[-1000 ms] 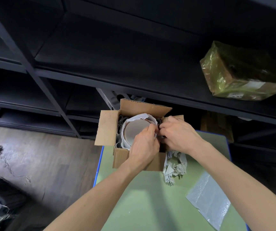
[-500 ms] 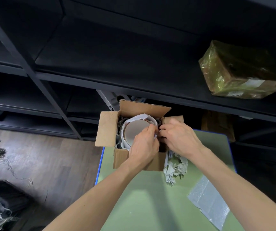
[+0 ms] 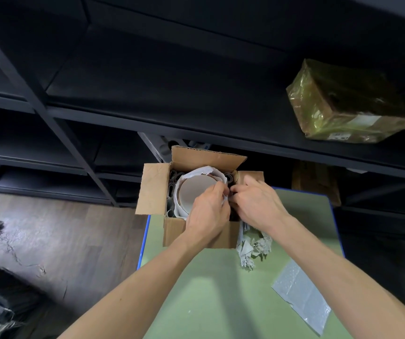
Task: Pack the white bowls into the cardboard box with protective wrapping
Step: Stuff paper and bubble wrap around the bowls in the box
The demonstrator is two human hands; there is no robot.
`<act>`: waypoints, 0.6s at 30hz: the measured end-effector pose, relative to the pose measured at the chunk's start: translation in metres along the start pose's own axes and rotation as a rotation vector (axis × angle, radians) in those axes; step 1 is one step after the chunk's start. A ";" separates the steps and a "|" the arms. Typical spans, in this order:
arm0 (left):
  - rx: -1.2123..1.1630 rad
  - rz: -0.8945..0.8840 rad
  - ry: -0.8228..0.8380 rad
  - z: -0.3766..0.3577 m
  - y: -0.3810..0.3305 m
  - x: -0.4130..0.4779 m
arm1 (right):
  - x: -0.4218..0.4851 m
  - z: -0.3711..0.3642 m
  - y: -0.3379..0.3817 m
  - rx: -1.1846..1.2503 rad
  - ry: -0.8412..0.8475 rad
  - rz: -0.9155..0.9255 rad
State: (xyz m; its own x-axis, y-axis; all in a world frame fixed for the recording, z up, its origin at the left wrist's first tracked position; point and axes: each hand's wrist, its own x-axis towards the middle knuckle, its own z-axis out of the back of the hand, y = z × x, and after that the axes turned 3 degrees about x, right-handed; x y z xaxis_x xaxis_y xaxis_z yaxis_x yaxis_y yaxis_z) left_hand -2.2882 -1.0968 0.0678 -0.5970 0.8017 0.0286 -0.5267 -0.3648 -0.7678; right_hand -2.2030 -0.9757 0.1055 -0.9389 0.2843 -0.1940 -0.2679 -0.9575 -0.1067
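Almost no change since the earlier frames: both hands stay at the right side of the cardboard box (image 3: 197, 234), the view has only drifted slightly.

Box sits open at the far left corner of the green counter (image 3: 211, 289), flaps up and out. Inside it, toward the left, a white bowl (image 3: 195, 192) shows a round pale face, with white wrapping paper (image 3: 202, 172) curled around its rim. Dark rolled padding (image 3: 173, 192) fills the gap between bowl and the box's left wall; more shows at the back right corner.

Left hand (image 3: 207, 214) reaches over the box's near wall, fingers (image 3: 218, 192) pinched narrow on the wrapping paper edge at the bowl's right rim. Right hand (image 3: 257, 204) is just right of it, touching or nearly touching, fingers curled down into the box's right side; cannot tell what they hold, the tips are hidden.

Crumpled grey paper (image 3: 252, 248) lies against the box's right near corner, on the counter. A bubble wrap sheet (image 3: 301, 297) lies flat, well right and nearer than the box. Behind the box, dark shelving (image 3: 147, 89); a parcel in yellowish film (image 3: 343, 104) sits on a shelf up and right of the box.
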 end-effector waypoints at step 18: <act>-0.007 -0.026 0.017 0.001 0.000 0.001 | -0.010 0.002 0.005 0.003 -0.004 -0.021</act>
State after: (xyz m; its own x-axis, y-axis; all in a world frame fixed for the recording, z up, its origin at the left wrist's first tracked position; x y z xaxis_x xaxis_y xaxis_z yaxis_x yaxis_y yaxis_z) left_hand -2.2896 -1.0971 0.0683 -0.5726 0.8189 0.0379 -0.5380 -0.3406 -0.7711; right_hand -2.1960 -0.9837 0.1092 -0.9340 0.3038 -0.1881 -0.2878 -0.9516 -0.1080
